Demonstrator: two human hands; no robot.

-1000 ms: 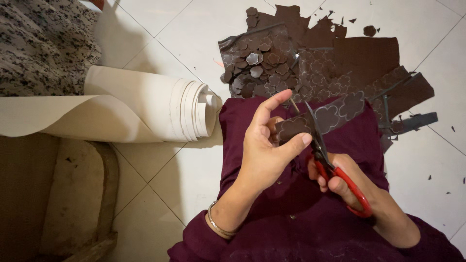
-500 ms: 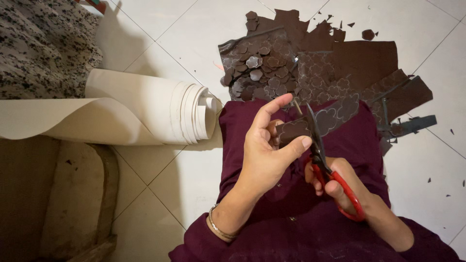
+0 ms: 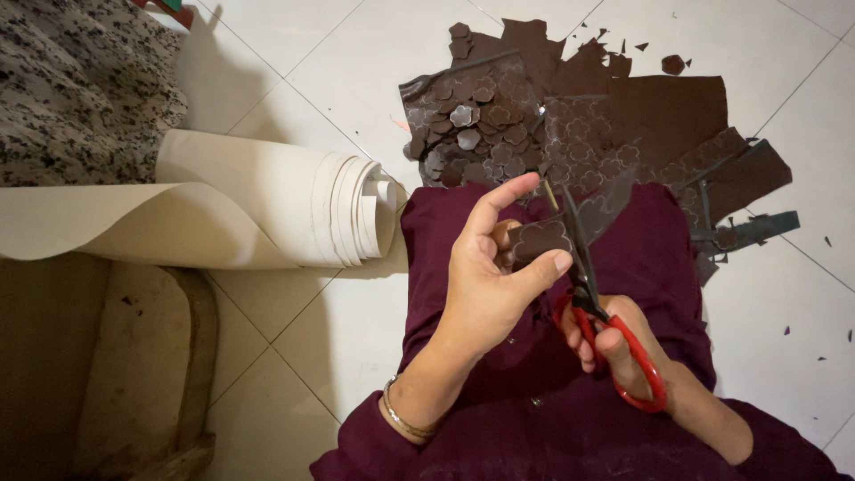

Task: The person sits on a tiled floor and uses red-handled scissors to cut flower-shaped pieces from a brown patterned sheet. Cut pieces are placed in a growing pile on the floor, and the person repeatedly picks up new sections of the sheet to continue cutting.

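— Brown sheet piece (image 3: 540, 239), marked with a flower outline: where is it?

— Pinched between the thumb and fingers of my left hand (image 3: 490, 285), held up over my maroon lap (image 3: 659, 267), in front of the scrap pile.

— And your right hand?

— My right hand (image 3: 614, 343) is closed through the handles of the red-handled scissors (image 3: 592, 303). Their dark blades point away from me and meet the piece at its right edge.

— What lies beyond?

— Brown offcuts (image 3: 659, 125) spread on the white tiled floor (image 3: 793, 294), with a heap of cut flower shapes (image 3: 472, 134) on a clear bag at the left of them. A cream roll (image 3: 329, 209) lies well to my left, just beside my knee. A thin bangle (image 3: 401, 419) circles my left wrist.
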